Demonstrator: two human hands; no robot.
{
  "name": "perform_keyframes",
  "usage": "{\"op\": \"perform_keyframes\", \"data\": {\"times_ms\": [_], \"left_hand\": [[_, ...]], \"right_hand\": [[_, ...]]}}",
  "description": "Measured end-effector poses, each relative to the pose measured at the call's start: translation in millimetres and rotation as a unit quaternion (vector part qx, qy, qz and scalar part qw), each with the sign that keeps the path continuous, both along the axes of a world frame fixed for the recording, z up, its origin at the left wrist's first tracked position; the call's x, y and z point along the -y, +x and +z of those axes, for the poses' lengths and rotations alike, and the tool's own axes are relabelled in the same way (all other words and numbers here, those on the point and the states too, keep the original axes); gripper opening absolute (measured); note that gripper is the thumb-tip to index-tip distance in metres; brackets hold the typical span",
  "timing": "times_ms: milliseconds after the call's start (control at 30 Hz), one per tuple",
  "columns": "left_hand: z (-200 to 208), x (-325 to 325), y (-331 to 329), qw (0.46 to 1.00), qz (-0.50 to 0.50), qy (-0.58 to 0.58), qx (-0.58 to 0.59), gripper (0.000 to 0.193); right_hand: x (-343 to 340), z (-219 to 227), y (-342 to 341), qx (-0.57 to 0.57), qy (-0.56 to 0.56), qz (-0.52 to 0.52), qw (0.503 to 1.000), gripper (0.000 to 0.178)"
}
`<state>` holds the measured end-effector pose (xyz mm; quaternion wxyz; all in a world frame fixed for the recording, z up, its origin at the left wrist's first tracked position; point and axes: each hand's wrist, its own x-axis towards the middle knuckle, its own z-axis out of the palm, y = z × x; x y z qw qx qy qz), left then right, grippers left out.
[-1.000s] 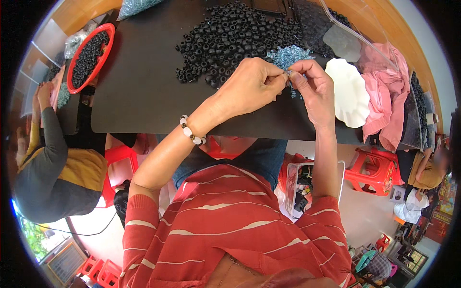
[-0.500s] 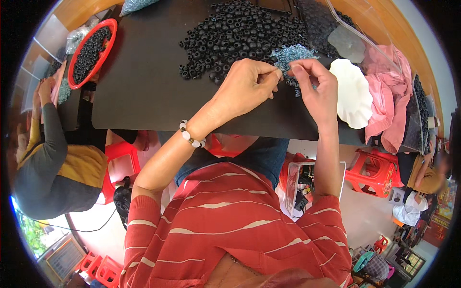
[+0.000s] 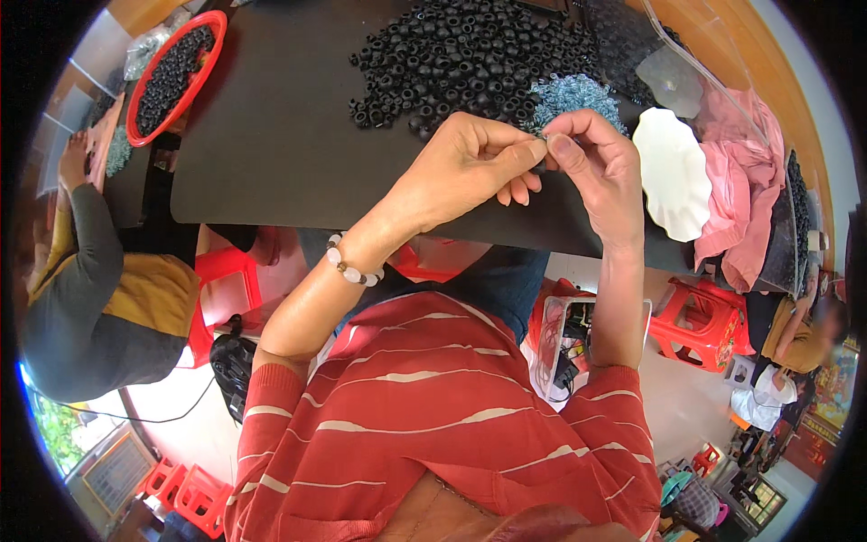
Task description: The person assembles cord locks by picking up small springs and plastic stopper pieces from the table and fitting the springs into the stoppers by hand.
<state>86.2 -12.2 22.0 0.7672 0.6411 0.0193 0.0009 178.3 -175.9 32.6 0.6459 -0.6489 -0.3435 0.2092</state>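
Note:
My left hand [image 3: 470, 172], with a bead bracelet on its wrist, has thumb and forefinger pinched together over the dark table. My right hand [image 3: 601, 172] meets it at the fingertips, also pinching. Whatever sits between the fingers is too small to make out. Just beyond them lies a small heap of clear bluish pieces [image 3: 578, 98], partly covered by my right hand. A wide pile of black round parts with holes [image 3: 452, 68] spreads behind my left hand. A white scalloped dish [image 3: 671, 176] rests to the right of my right hand.
Pink cloth [image 3: 742, 190] lies at the table's right side, by a transparent panel. A red basket [image 3: 219, 41] of black parts stands at the left, near another person [image 3: 108, 298]. Red stools [image 3: 695, 325] and a white bin [image 3: 647, 316] are below the dark table [image 3: 271, 154].
The fingertips of both hands have come together; my right hand's thumb and forefinger have closed toward the left ones. The view has shifted slightly.

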Motion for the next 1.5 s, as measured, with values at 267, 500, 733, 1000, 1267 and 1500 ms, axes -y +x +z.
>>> {"op": "perform_keyframes", "data": {"times_ms": [267,500,733,1000,1267,1500], "left_hand": [[-14.5,5.0,-43.0,0.979,0.069,-0.188,0.045,0.029],[-19.3,6.3,-78.1,0.964,0.211,-0.098,0.132,0.034],[-23.2,2.1,-84.9,0.955,0.245,-0.023,0.167,0.031],[-18.1,-14.5,-96.1,0.917,0.223,0.214,0.252,0.03],[-27.8,-25.2,-113.3,0.969,0.217,-0.057,0.103,0.022],[-28.6,-41.2,-115.2,0.943,0.317,-0.065,0.071,0.024]], "right_hand": [[-2.8,3.4,-21.4,-0.046,0.073,0.014,0.996,0.015],[-13.1,7.1,-51.0,-0.007,0.028,0.027,0.999,0.012],[-29.0,11.3,-63.1,0.236,-0.033,0.008,0.971,0.009],[-33.6,12.7,-68.5,-0.031,-0.084,0.1,0.991,0.02],[-62.2,14.6,-66.3,-0.024,-0.148,0.12,0.981,0.019],[-99.0,12.6,-38.0,0.474,-0.22,-0.023,0.853,0.008]]}}
